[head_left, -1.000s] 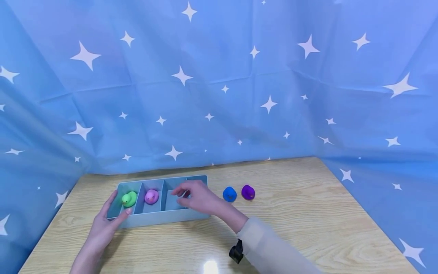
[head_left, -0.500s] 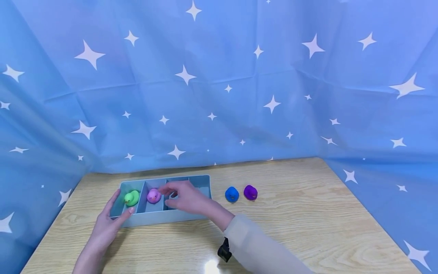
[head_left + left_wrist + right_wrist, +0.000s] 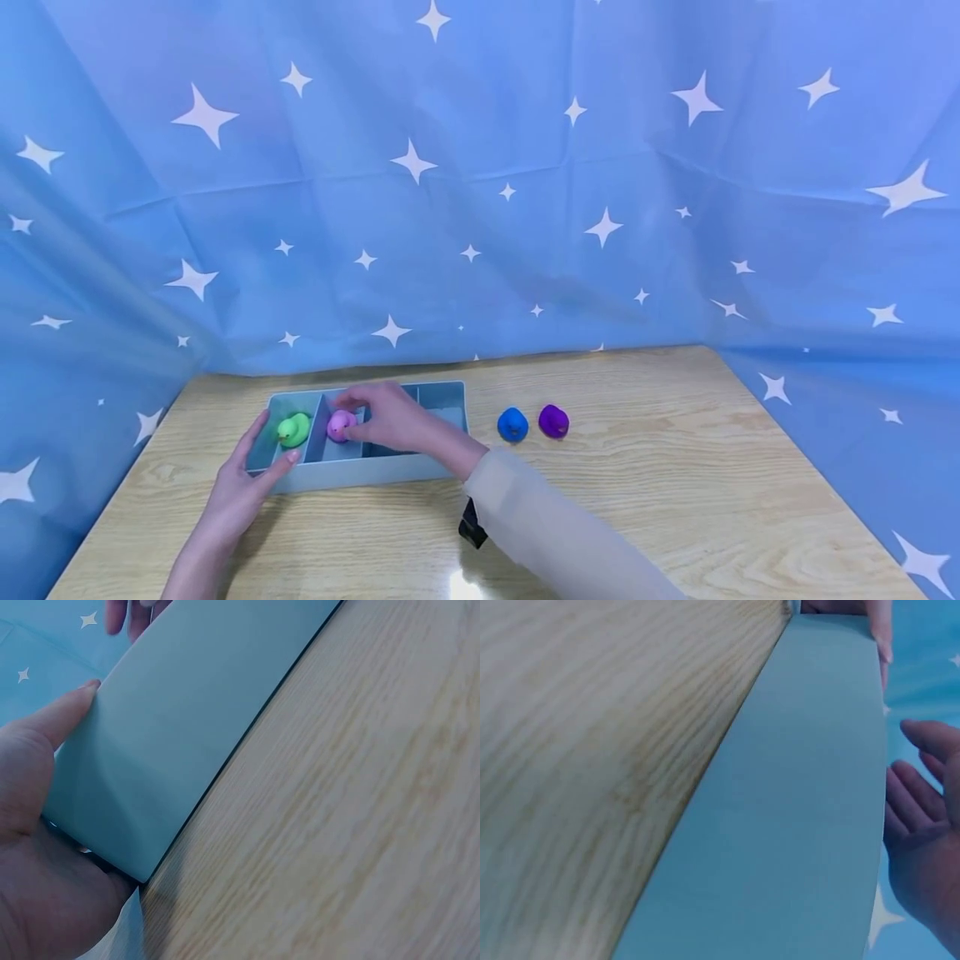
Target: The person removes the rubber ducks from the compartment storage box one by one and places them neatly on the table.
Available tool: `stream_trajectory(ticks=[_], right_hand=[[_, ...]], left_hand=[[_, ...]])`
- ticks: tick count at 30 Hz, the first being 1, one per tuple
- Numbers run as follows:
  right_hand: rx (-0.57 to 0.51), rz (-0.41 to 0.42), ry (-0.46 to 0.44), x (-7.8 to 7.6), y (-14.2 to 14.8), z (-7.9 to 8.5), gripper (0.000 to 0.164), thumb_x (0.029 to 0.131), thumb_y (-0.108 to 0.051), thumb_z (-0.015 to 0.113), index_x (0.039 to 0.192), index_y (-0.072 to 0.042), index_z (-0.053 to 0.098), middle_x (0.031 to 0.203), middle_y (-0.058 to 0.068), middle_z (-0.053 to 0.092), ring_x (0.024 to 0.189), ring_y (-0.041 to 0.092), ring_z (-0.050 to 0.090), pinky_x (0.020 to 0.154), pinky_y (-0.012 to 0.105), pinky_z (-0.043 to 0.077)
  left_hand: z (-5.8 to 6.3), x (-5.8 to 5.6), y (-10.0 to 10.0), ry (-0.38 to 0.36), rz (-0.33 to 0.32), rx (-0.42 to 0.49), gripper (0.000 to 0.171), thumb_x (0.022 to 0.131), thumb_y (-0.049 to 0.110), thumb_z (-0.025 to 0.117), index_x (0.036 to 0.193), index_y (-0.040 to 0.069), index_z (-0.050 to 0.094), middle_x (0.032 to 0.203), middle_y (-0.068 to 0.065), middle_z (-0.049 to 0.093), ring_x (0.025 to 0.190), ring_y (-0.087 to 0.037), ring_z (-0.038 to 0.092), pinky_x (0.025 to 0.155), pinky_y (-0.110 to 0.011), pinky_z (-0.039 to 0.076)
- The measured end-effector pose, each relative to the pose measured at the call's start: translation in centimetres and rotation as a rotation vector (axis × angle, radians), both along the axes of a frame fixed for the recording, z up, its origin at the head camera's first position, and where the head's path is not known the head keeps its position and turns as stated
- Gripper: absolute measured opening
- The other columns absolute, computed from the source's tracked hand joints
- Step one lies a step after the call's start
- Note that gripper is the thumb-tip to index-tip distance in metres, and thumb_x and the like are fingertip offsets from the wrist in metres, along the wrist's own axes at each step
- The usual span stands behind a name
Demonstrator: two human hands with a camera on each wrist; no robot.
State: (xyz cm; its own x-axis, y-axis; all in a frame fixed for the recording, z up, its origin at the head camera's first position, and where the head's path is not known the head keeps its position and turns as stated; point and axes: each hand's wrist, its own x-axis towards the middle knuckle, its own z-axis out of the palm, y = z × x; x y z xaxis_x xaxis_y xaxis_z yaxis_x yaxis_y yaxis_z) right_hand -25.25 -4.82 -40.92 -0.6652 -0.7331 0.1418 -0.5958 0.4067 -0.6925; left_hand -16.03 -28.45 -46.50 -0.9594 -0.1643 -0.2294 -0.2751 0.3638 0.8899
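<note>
A long light blue box (image 3: 360,475) with dividers stands on the table. My left hand (image 3: 238,479) grips its left end, thumb over the front rim, as the left wrist view also shows. A green toy duck (image 3: 293,430) sits in the leftmost compartment and a pink toy duck (image 3: 340,426) in the one beside it. Above the pink duck, my right hand (image 3: 390,417) reaches in with index finger and thumb apart around it. In the right wrist view, that hand (image 3: 926,817) shows above the rim with parted fingers, while the box wall hides the ducks.
To the right of the box, a blue toy duck (image 3: 513,425) and a purple toy duck (image 3: 553,422) lie on the wooden table (image 3: 675,483). A blue star-patterned cloth (image 3: 480,208) hangs behind and at both sides.
My right hand has moved left, from over the compartments right of the pink duck to the pink duck itself. The left hand keeps its grip on the box. The view has shifted slightly.
</note>
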Motion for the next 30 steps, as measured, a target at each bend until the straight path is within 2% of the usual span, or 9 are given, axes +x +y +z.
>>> stream_trajectory(ticks=[6,17,24,27,30], right_hand=[[0.060,-0.035,-0.049,-0.9,-1.4,0.2,0.044,0.096,-0.027,0.076,0.136,-0.013,0.068,0.128,-0.001,0.070,0.121,0.007,0.060,0.100,0.020,0.047],[0.128,-0.060,-0.020,-1.8,-2.2,-0.7,0.043,0.094,-0.020,0.078,0.136,-0.013,0.068,0.129,-0.002,0.070,0.120,0.008,0.062,0.098,0.020,0.048],[0.126,-0.072,-0.024,-2.0,-2.6,-1.1,0.043,0.094,-0.020,0.079,0.135,-0.015,0.068,0.130,0.000,0.070,0.113,0.008,0.064,0.094,0.020,0.050],[0.171,-0.068,0.012,-1.9,-3.0,-1.2,0.044,0.095,-0.020,0.078,0.137,-0.015,0.067,0.117,-0.003,0.073,0.102,0.007,0.065,0.091,0.018,0.050],[0.264,-0.053,0.123,-1.8,-3.5,-1.3,0.041,0.097,-0.023,0.075,0.136,-0.015,0.068,0.098,-0.009,0.069,0.089,0.005,0.060,0.084,0.016,0.047]], left_hand=[[0.1,0.1,0.0,0.010,-0.007,0.008,0.106,0.095,0.050,0.072,0.165,0.034,-0.006,0.169,-0.021,-0.010,0.152,-0.048,-0.012,0.116,-0.074,0.000],[0.1,-0.1,0.2,0.036,-0.055,-0.016,0.103,0.096,0.050,0.070,0.165,0.034,-0.005,0.170,-0.021,-0.007,0.152,-0.050,-0.008,0.114,-0.076,0.005],[0.2,-0.1,0.2,0.030,-0.048,-0.018,0.104,0.095,0.051,0.070,0.165,0.035,-0.005,0.169,-0.022,-0.007,0.152,-0.050,-0.007,0.115,-0.075,0.004],[0.1,0.0,0.0,0.022,-0.040,-0.013,0.104,0.095,0.052,0.070,0.165,0.036,-0.006,0.169,-0.021,-0.008,0.152,-0.050,-0.008,0.115,-0.076,0.004],[0.0,0.2,-0.1,0.016,-0.032,-0.007,0.104,0.095,0.052,0.070,0.165,0.037,-0.006,0.170,-0.020,-0.009,0.152,-0.049,-0.009,0.115,-0.076,0.004]])
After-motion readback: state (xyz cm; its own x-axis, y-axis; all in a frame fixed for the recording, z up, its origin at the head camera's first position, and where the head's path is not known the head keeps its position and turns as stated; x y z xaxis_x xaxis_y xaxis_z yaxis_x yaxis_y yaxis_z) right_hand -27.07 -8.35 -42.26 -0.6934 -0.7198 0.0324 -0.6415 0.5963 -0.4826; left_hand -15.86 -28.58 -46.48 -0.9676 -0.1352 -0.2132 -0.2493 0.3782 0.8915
